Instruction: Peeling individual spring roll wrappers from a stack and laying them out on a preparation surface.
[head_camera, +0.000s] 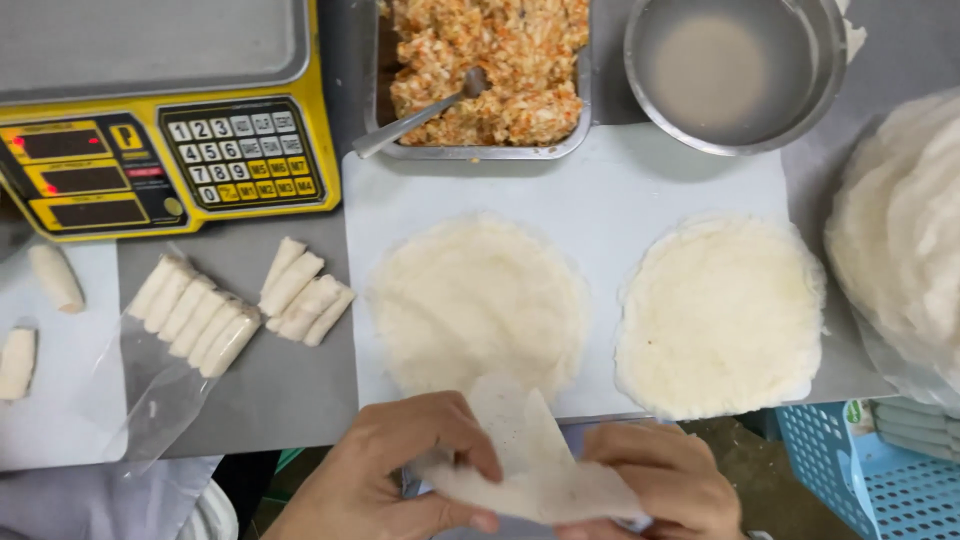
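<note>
My left hand (390, 470) and my right hand (660, 480) both pinch a folded piece of thin white rice paper (530, 460) at the near edge of the white cutting board (600, 180). Two round lacy rice paper sheets lie flat on the board, one on the left (478, 305) and one on the right (720, 315). Behind the board stands a metal tray of orange and white minced filling (500, 60) with a spoon (415, 120) stuck in it.
A metal bowl of cloudy water (730, 70) sits at the back right. A yellow weighing scale (160, 150) is at the back left. Finished white rolls (300, 290) lie beside a plastic bag holding several more (195, 315). A stack of rice paper (900, 230) and a blue basket (880, 480) are on the right.
</note>
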